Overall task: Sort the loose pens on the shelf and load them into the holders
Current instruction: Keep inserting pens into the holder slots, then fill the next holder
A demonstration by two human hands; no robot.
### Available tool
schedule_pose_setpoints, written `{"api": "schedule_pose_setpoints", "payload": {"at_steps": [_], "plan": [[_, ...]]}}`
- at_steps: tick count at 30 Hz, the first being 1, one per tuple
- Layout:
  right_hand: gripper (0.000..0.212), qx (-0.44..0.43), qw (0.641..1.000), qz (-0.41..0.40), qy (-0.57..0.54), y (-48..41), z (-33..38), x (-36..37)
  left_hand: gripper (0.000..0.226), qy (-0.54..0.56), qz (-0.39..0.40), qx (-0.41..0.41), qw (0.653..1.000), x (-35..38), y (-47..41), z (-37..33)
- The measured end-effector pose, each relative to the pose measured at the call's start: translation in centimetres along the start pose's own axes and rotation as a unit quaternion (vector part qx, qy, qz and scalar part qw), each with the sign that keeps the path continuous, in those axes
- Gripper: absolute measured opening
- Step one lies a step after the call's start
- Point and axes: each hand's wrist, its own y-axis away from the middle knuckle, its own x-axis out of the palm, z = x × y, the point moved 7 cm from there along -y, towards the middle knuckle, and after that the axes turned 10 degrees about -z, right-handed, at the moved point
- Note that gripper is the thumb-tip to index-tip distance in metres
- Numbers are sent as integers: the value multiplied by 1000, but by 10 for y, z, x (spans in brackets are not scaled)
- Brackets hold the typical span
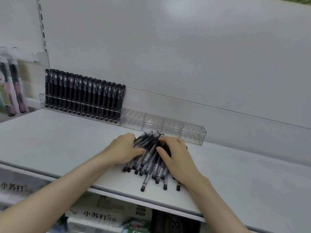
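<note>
- Gathering step, by my reading: both hands sit on the heap of loose pens [149, 158], nothing lifted yet
- Heap lies on the white shelf [67, 140], near its front edge, in front of the empty holders [163, 126]; a few pens stick out toward the lip, caps forward
- Left hand [123, 148] grips the heap's left flank, fingers curled over the far ends, thumb laid across the barrels
- Right hand [175, 157] covers the right flank, fingers bent down over the pens, thumb pressed on a barrel; the fingertips are partly hidden in the pile
- Filled holder [80, 105] stands at the back left, a tight row of black pens upright; the clear ones to its right show bare hole grids
- Handling, judged: pens light, stiff, smooth plastic, round, so they roll and slide over one another; a loose bundle may fan out or shed one over the edge
- Best hold: squeeze a small bunch round mid-barrel, caps all one way, then pinch a single pen near the cap for seating in a hole
- Holders look light and clear; a hard push could shove them back
</note>
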Motion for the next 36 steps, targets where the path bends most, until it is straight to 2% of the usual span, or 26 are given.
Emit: {"api": "schedule_pose_setpoints", "payload": {"at_steps": [7, 10, 13, 17, 21, 24, 27, 31, 36], "plan": [[32, -3, 1000, -2, 0, -1, -2, -1, 21, 44, -15, 16, 999, -8, 4, 4], [32, 8, 999, -20, -47, 0, 0, -9, 15, 145, -19, 20, 989, -15, 17, 4], [41, 51, 990, -9, -132, -1, 6, -15, 19, 272, 14, 8, 962, -17, 28, 3], [48, 127, 945, 11, -302, -21, 22, -14, 13, 373, 36, 30, 927, -19, 28, -4], [31, 179, 889, -56, -417, -56, 32, -14, 10, 387, 34, 68, 919, -23, 12, -9], [29, 171, 879, -85, -436, -77, 38, -8, 1, 386, 15, 86, 918, -35, -4, -4], [21, 151, 876, -110, -444, -98, 44, -3, 9, 394, 11, 87, 915, -43, -23, 8], [38, 117, 886, -199, -401, -131, 44, -9, 12, 336, -85, 107, 932, -61, -61, 34], [40, 59, 908, -270, -316, -160, 52, -4, 12, 361, -125, 156, 911, -71, -90, 45]]}}
